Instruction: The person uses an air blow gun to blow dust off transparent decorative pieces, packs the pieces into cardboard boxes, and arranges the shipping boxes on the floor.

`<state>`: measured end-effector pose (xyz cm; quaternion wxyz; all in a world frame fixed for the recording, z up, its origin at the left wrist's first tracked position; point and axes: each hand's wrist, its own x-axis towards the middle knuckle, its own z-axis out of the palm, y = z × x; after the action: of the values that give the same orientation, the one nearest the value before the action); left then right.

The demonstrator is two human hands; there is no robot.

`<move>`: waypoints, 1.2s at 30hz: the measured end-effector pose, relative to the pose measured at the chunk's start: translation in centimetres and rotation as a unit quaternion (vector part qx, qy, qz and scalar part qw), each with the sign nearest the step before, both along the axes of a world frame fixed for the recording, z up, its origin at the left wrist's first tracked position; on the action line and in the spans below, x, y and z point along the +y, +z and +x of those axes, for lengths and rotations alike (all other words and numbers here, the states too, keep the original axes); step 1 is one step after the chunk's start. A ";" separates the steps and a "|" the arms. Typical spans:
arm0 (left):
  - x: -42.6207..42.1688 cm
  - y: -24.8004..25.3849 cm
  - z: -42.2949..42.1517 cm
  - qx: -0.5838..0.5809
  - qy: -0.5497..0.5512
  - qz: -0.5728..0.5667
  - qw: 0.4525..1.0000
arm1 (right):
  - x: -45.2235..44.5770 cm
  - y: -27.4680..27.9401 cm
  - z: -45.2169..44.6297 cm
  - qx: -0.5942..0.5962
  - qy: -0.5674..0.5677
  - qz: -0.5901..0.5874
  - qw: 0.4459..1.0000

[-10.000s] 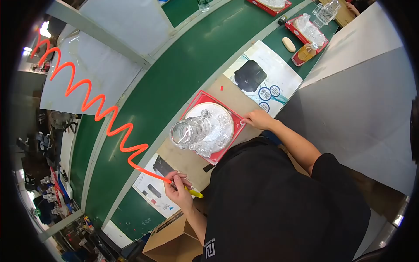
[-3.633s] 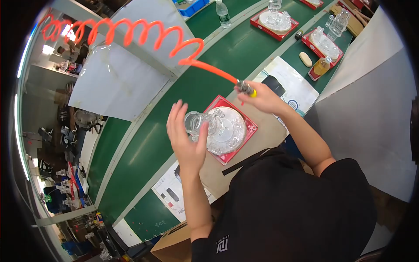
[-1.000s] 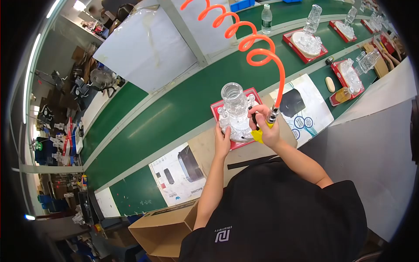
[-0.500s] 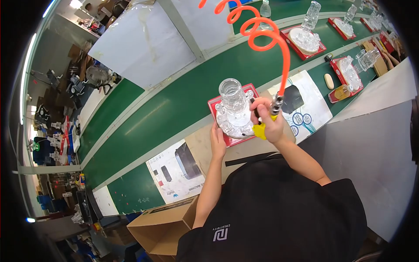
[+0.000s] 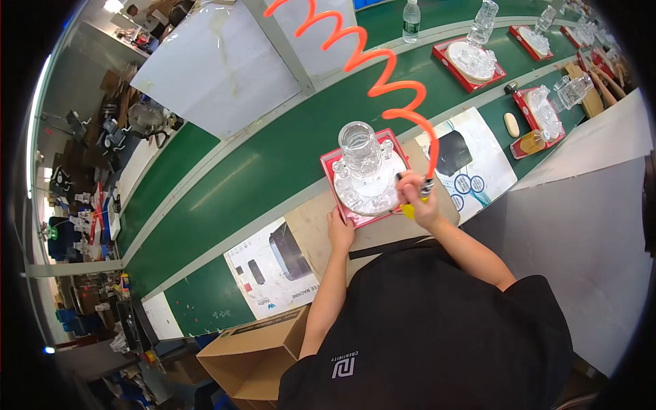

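Note:
My right hand (image 5: 425, 205) is closed round a yellow air blow gun (image 5: 408, 210), whose black nozzle points toward the glassware. An orange coiled hose (image 5: 410, 89) runs up and left from the gun. Just left of it, a clear glass piece with a wide upright neck (image 5: 360, 147) stands on a white round base (image 5: 383, 179) in a red tray (image 5: 330, 167). My left hand (image 5: 340, 231) grips the tray's near left corner, partly hiding that edge.
Beneath the tray lies a brown cardboard sheet (image 5: 304, 225) on the green bench (image 5: 205, 212). More red trays with glassware (image 5: 471, 65) stand at upper right, near a water bottle (image 5: 411, 22). An open carton (image 5: 253, 355) is below left. Another person's hands (image 5: 605, 82) show far right.
My left hand has slid down from beside the glass base to the tray's corner. The blow gun has moved slightly down, and the hose's coils have shifted and stretched.

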<state>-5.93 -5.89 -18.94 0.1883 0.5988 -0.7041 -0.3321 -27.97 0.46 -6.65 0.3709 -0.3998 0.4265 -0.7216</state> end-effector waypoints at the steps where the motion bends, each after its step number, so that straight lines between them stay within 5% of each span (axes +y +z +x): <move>1: -0.1 -0.2 0.0 0.000 -0.005 -0.001 1.000 | 0.5 0.2 -1.5 0.006 -0.025 0.015 1.000; 10: 0.7 -0.4 2.1 -0.004 -0.023 0.007 1.000 | -0.6 1.4 -6.7 -0.001 -0.107 -0.014 0.994; 24: 6.0 1.5 7.2 -0.043 -0.021 0.051 0.998 | -12.4 0.8 -0.6 -0.111 0.032 -0.005 0.993; 31: 5.9 2.0 7.1 -0.031 -0.014 0.046 0.998 | -7.9 2.7 -3.7 -0.033 0.027 0.059 0.997; 36: 5.0 2.0 8.0 0.064 0.001 0.186 0.980 | 0.3 3.4 -4.8 -0.009 0.041 0.137 0.990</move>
<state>2.08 -0.91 -16.92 0.1186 0.6012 -0.6158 -0.4952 -32.72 0.76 -3.28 0.4556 -0.3560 0.5014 -0.6436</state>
